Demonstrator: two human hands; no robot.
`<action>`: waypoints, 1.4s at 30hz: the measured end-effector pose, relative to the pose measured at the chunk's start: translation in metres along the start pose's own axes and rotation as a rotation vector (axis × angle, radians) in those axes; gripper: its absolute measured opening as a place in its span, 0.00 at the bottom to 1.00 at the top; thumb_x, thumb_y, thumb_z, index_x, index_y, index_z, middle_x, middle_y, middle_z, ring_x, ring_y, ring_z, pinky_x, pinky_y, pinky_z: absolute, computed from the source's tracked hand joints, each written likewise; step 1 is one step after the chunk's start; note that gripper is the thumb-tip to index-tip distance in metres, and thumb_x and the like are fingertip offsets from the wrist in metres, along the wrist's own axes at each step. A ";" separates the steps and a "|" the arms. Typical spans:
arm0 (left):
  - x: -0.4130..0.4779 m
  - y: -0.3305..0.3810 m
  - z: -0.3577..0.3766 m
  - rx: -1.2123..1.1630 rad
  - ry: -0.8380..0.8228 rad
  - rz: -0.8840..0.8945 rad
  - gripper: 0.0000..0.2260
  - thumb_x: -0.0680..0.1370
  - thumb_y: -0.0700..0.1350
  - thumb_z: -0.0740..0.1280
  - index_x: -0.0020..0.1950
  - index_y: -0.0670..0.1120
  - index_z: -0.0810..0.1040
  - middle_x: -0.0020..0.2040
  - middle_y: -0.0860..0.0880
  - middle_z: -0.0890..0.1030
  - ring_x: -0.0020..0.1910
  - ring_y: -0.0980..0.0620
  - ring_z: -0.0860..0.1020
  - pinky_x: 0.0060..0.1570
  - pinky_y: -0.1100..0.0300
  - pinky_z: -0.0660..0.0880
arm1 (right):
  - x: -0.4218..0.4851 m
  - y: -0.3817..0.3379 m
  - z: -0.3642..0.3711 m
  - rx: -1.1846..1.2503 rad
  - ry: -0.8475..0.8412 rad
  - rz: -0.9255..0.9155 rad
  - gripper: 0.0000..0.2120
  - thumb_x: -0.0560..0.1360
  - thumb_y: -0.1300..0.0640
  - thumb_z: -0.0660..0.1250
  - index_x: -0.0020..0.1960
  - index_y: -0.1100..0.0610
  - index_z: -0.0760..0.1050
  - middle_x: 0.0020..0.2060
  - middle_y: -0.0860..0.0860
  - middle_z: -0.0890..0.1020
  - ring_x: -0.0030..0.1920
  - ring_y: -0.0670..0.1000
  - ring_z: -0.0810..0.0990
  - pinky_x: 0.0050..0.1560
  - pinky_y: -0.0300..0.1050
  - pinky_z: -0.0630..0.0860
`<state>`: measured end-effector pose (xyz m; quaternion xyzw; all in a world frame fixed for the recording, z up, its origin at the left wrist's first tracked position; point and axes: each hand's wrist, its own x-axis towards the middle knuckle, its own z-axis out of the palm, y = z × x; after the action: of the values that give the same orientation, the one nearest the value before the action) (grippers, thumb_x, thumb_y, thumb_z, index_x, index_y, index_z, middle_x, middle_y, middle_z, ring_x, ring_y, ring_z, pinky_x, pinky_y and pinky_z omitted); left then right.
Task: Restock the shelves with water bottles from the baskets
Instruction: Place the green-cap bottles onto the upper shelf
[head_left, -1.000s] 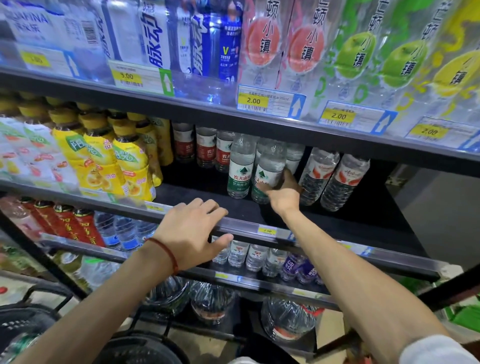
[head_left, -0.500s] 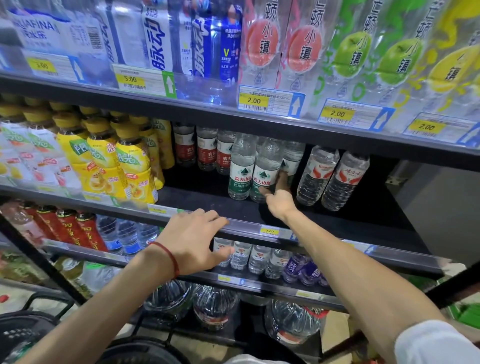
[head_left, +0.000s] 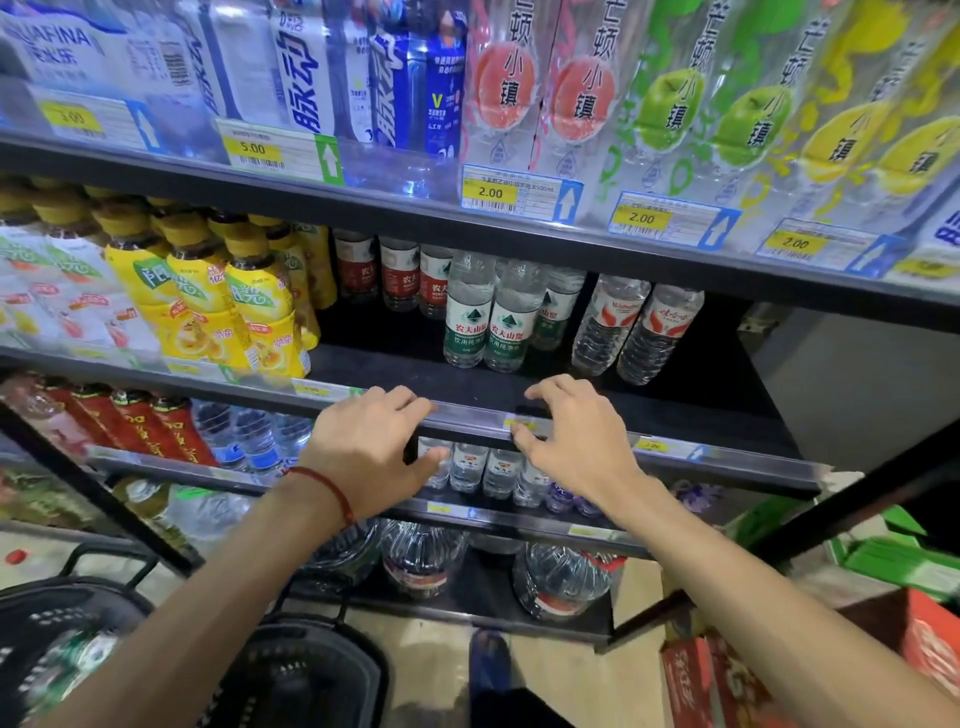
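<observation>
Two green-labelled water bottles (head_left: 511, 325) stand upright side by side on the middle shelf (head_left: 415, 376), with a third behind them. My right hand (head_left: 576, 441) hovers at that shelf's front rail (head_left: 478, 418), just below the bottles, fingers loosely bent and holding nothing. My left hand (head_left: 369, 452), with a red cord at the wrist, rests on the same rail a little to the left, fingers laid over it. Two black baskets (head_left: 306, 670) sit on the floor at the lower left; their contents are blurred.
Two red-and-white-labelled water bottles (head_left: 634, 332) stand right of the green ones. Yellow drink bottles (head_left: 249, 312) fill the shelf's left. Small water bottles (head_left: 467, 467) line the shelf below, large jugs (head_left: 421, 566) the bottom one. Red cartons (head_left: 727, 675) lie at the lower right.
My right hand has let go of the green-labelled bottle and drawn back to the shelf's front rail. The left hand stays on the rail.
</observation>
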<state>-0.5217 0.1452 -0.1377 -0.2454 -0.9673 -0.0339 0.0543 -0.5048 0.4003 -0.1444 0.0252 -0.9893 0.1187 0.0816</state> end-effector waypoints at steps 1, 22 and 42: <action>-0.005 0.001 0.000 -0.007 0.042 0.004 0.25 0.79 0.67 0.56 0.68 0.54 0.74 0.60 0.55 0.77 0.58 0.49 0.77 0.46 0.53 0.76 | -0.011 -0.003 -0.004 -0.033 0.022 -0.035 0.20 0.77 0.44 0.70 0.64 0.55 0.81 0.59 0.49 0.82 0.59 0.55 0.79 0.57 0.51 0.75; -0.278 0.106 -0.003 0.038 -0.054 -0.512 0.24 0.75 0.65 0.60 0.62 0.52 0.78 0.56 0.50 0.79 0.55 0.43 0.78 0.50 0.48 0.74 | -0.209 -0.070 0.011 -0.065 -0.147 -0.600 0.22 0.71 0.39 0.63 0.54 0.53 0.80 0.52 0.51 0.81 0.56 0.58 0.79 0.58 0.56 0.73; -0.624 0.043 -0.002 0.064 -0.069 -0.748 0.25 0.78 0.64 0.61 0.65 0.48 0.79 0.63 0.47 0.80 0.59 0.42 0.78 0.51 0.47 0.75 | -0.416 -0.317 0.067 -0.023 -0.230 -0.812 0.23 0.76 0.37 0.62 0.58 0.54 0.81 0.55 0.51 0.82 0.58 0.56 0.78 0.58 0.54 0.74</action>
<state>0.0444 -0.1114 -0.2103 0.1257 -0.9919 -0.0127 0.0134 -0.0835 0.0891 -0.2051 0.4253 -0.9028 0.0624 0.0109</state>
